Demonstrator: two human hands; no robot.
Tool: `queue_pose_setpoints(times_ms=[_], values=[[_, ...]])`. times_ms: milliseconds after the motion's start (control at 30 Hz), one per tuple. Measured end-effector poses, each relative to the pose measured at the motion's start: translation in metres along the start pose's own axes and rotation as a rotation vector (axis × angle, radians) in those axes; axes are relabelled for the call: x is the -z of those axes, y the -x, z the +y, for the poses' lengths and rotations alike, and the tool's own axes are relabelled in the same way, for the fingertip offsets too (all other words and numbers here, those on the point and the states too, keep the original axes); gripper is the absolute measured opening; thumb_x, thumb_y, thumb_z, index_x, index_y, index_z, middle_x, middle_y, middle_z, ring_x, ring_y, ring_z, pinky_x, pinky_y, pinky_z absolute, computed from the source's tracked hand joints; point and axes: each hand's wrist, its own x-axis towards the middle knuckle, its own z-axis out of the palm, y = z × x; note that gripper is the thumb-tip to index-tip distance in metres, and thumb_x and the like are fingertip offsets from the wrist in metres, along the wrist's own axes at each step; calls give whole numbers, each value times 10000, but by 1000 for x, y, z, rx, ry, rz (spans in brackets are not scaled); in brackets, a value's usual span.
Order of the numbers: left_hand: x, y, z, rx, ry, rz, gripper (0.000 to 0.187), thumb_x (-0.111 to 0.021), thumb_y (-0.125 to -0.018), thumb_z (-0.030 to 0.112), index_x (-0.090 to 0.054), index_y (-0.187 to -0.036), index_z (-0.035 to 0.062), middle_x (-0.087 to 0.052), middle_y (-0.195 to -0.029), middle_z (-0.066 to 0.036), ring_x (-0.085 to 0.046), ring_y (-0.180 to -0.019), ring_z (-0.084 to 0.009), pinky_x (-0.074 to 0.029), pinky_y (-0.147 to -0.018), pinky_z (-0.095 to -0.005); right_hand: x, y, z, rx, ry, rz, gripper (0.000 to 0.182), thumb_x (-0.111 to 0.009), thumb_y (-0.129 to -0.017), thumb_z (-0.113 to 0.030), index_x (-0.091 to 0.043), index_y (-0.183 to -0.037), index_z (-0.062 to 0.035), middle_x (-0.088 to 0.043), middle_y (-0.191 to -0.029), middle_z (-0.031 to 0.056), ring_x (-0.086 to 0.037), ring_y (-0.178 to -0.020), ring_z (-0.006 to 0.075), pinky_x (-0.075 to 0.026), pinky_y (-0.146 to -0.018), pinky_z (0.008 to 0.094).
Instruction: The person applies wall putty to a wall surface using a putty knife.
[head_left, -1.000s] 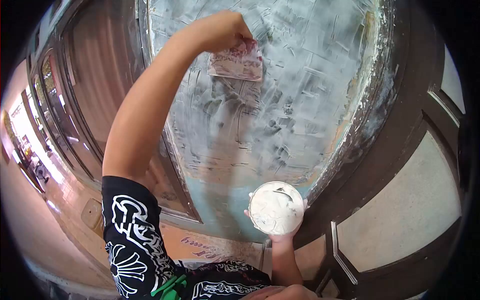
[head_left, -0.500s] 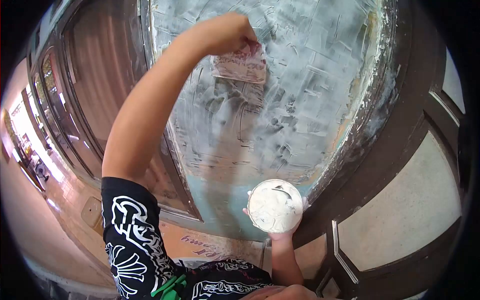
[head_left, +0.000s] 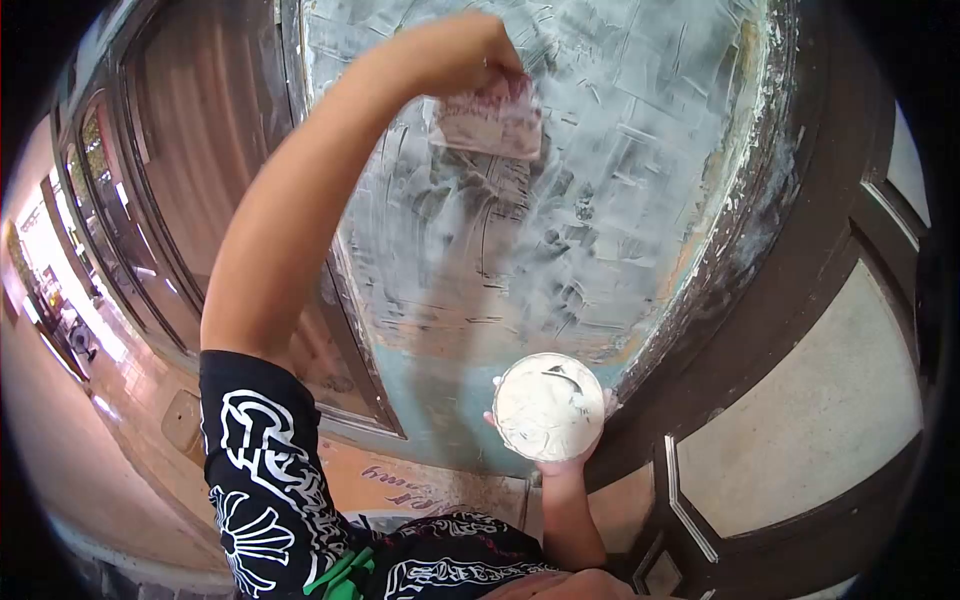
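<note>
Raised high against the wall, my left hand [head_left: 480,58] is closed on a flat, pinkish putty spreader [head_left: 490,132]. The spreader's wide lower edge lies at the wall surface, and white smears cover its face. The wall panel [head_left: 600,200] is streaked with white and grey paste over a blue-green base. Lower down, my right hand [head_left: 570,466] supports a round tub [head_left: 550,408] from below, with fingertips showing at its sides. White paste fills the tub, with a dark curved mark near its top.
A dark wooden frame with pale panels [head_left: 800,410] stands on the right. To the left are a brown-framed glass door [head_left: 210,130] and a tiled floor [head_left: 140,400]. A printed orange sheet [head_left: 370,485] lies below the wall.
The putty spreader has shifted slightly right and up along the wall with my left hand. My right hand and the tub have barely moved.
</note>
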Motion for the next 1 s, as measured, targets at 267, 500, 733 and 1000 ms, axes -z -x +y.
queue_pose_setpoints(times_ms=[267, 500, 733, 1000], values=[[35, -20, -34, -17, -100, 348, 263, -648, -766, 43, -744, -1011, 33, -719, -889, -193, -698, -760, -353, -541, -680, -392, -4, 1, -1, -2, -5, 24, 911, -449, -835, -815, -429, -1485, -177, -376, -1540, 196, -333, -1385, 530, -224, -1055, 802], [3, -2, 2, -95, 145, 77, 257, -684, -741, 77, -757, -987, 87, -704, -888, -197, -676, -819, -382, -530, -731, -453, -3, 3, 0, -9, 8, 7, 914, -438, -828, -825, -434, -1481, -185, -377, -1542, 189, -329, -1393, 520, -220, -1057, 803], [-19, -38, -37, -68, 22, 295, 280, -683, -758, 52, -767, -1020, 105, -722, -931, -166, -682, -876, -360, -544, -758, -429, -3, 5, 0, -13, -48, -4, 923, -495, -820, -801, -434, -1488, -167, -351, -1557, 201, -266, -1409, 552, -169, -1056, 817], [27, -16, -3, -20, 178, 89, 272, -662, -779, 37, -759, -1031, 73, -728, -916, -176, -695, -808, -323, -546, -721, -402, -6, 6, -7, 11, 3, -4, 927, -505, -820, -795, -431, -1488, -157, -351, -1556, 204, -262, -1410, 556, -163, -1056, 818]])
